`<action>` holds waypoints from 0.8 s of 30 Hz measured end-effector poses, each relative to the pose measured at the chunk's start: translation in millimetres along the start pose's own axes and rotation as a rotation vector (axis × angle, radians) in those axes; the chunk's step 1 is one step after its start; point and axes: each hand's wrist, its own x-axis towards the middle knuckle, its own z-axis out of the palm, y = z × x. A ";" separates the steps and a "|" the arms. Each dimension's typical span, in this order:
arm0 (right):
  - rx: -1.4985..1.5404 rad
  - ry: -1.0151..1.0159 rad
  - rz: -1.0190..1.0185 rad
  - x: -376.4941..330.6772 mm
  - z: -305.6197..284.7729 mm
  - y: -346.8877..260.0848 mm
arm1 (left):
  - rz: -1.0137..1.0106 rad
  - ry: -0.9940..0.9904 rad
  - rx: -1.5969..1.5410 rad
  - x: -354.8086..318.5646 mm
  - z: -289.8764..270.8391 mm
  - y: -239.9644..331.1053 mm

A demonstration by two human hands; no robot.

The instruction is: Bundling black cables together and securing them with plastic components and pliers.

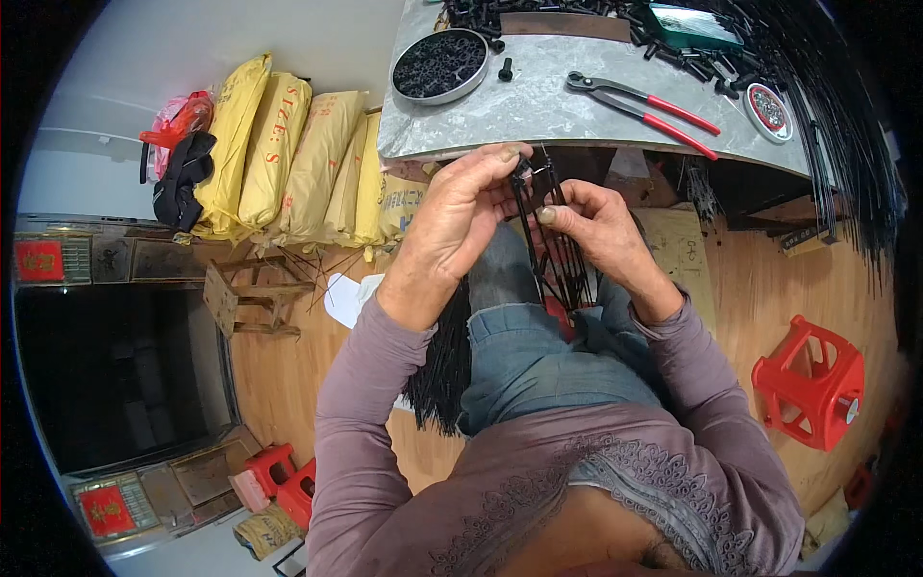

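Observation:
Over my lap, at the table's near edge, I hold a folded bundle of thin black rods that looks like an umbrella frame [560,260]. My left hand [450,216] is closed at its top end, with thumb and fingers pinching near a small black fitting. Lower down, my right hand [611,231] grips the rods from the right side, its thumb pressed against them. The fingertips partly cover where the rods join. Below, the lower rod ends hang between my knees. Another bunch of black rods [437,370] hangs beside my left leg.
On the grey table [490,125] lie red-handled pincers [685,115], a round dish [440,99] of black rings, a small dish [782,136] of metal bits and many black fittings. Long black rods [856,125] drape off the right. Yellow sacks [274,154], a wooden stool [223,300] and a red stool [827,370] stand around.

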 end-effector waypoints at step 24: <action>0.036 0.037 -0.040 1.6 3.9 0.3 | -0.039 0.007 -0.030 6.1 -1.3 -1.9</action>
